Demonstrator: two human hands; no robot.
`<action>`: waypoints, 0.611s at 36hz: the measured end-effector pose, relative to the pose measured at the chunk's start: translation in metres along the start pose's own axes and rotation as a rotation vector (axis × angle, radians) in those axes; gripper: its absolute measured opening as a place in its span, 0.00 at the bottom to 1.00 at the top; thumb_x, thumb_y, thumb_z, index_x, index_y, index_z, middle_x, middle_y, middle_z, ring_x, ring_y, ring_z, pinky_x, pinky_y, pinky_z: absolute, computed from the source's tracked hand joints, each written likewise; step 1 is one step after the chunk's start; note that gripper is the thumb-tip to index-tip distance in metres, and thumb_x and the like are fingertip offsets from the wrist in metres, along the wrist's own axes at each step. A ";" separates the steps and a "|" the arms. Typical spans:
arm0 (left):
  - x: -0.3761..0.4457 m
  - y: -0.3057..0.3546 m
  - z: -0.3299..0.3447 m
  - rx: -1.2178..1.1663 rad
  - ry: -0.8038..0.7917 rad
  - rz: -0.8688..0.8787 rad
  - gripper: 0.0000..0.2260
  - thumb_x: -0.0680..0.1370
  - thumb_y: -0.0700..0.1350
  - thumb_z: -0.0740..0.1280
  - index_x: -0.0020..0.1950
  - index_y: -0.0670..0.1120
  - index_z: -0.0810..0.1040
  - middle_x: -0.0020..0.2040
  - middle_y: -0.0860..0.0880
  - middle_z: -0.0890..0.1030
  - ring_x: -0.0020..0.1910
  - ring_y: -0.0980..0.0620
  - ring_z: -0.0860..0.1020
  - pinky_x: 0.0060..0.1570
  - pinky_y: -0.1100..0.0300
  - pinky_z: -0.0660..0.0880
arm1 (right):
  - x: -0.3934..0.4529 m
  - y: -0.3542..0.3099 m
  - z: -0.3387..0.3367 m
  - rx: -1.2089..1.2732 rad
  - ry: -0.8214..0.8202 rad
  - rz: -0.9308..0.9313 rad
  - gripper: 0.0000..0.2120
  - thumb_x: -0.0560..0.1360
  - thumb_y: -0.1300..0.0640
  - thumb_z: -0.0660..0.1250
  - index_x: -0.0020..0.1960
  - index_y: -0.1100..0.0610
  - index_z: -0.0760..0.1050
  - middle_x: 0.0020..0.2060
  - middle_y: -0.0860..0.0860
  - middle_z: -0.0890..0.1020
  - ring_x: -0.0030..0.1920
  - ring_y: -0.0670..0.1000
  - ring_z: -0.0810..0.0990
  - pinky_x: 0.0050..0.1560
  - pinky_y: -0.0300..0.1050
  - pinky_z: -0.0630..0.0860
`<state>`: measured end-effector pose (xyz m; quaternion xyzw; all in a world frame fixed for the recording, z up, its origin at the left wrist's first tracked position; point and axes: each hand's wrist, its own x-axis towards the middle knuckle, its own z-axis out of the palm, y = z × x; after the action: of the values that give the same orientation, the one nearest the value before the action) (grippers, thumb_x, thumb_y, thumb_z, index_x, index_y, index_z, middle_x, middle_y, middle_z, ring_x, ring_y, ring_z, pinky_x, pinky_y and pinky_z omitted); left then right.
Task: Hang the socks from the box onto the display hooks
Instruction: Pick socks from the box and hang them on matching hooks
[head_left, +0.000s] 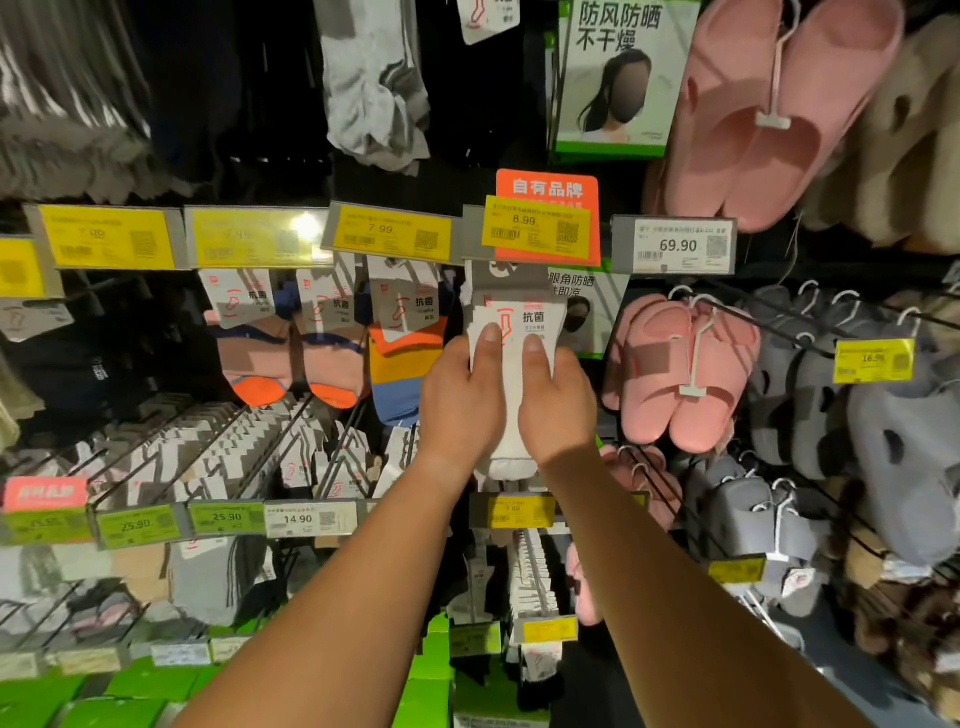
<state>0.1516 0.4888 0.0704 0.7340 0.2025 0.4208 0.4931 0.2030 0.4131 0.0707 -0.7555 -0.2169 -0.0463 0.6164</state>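
Observation:
A stack of white sock packs (515, 322) with grey card headers and red sock icons sits just under the yellow 8.99 price tag (535, 227). My left hand (460, 400) grips the stack's left side, thumb on the front card. My right hand (558, 400) grips its right side, thumb also on the card. The card tops reach up behind the tag's holder, where the hook is hidden. White sock fabric (511, 457) hangs between my wrists. No box is in view.
Orange, pink and blue sock packs (405, 353) hang on hooks to the left. Pink slippers (680, 369) and grey slippers (810, 374) hang to the right. Rows of packed hooks (223, 452) and price tags (311, 518) sit below, green boxes (431, 691) at the bottom.

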 end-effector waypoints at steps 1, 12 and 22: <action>0.002 0.001 0.001 0.021 0.006 -0.001 0.18 0.84 0.58 0.57 0.41 0.47 0.73 0.37 0.51 0.77 0.37 0.53 0.74 0.35 0.56 0.65 | 0.004 -0.001 0.002 -0.015 -0.004 0.002 0.18 0.83 0.44 0.55 0.48 0.58 0.70 0.42 0.53 0.76 0.47 0.57 0.74 0.45 0.45 0.63; 0.034 -0.024 0.020 0.350 -0.042 -0.142 0.21 0.84 0.60 0.53 0.52 0.42 0.71 0.54 0.37 0.80 0.53 0.35 0.77 0.42 0.52 0.65 | 0.042 0.014 0.025 -0.222 -0.073 0.120 0.27 0.83 0.40 0.51 0.65 0.63 0.70 0.60 0.64 0.78 0.60 0.64 0.76 0.50 0.50 0.70; -0.005 -0.061 0.003 0.380 -0.089 -0.227 0.20 0.81 0.61 0.62 0.47 0.43 0.71 0.38 0.47 0.77 0.40 0.42 0.75 0.37 0.54 0.64 | 0.003 0.059 0.017 -0.267 -0.062 0.181 0.26 0.82 0.38 0.53 0.54 0.61 0.71 0.49 0.61 0.80 0.51 0.61 0.79 0.47 0.48 0.72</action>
<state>0.1588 0.5097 0.0131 0.8041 0.3376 0.2840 0.3985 0.2251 0.4214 0.0137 -0.8482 -0.1585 0.0044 0.5054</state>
